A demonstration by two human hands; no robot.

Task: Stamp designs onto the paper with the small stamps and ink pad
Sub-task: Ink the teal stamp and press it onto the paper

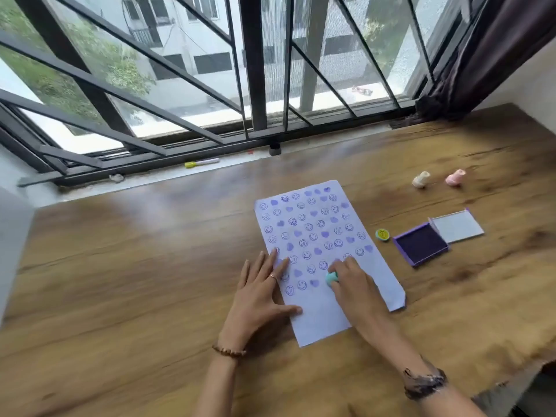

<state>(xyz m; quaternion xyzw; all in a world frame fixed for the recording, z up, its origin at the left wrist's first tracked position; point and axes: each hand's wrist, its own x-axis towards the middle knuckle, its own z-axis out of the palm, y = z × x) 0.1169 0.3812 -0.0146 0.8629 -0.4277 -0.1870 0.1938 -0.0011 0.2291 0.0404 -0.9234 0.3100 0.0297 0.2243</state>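
A white paper (323,320) lies on the wooden table (120,281), covered with rows of purple smiley and heart prints. My left hand (261,299) lies flat on the paper's left edge, fingers spread. My right hand (352,285) grips a small teal stamp (331,278) and presses it down onto the paper's lower part. To the right of the paper sits a yellow smiley stamp (382,235), and beside it the open purple ink pad (421,244) with its lid (457,226) folded back.
A cream stamp (421,179) and a pink stamp (455,177) lie on their sides at the back right. A yellow-capped marker (201,162) rests on the window sill. Barred windows run along the far edge; a dark curtain (481,55) hangs at right.
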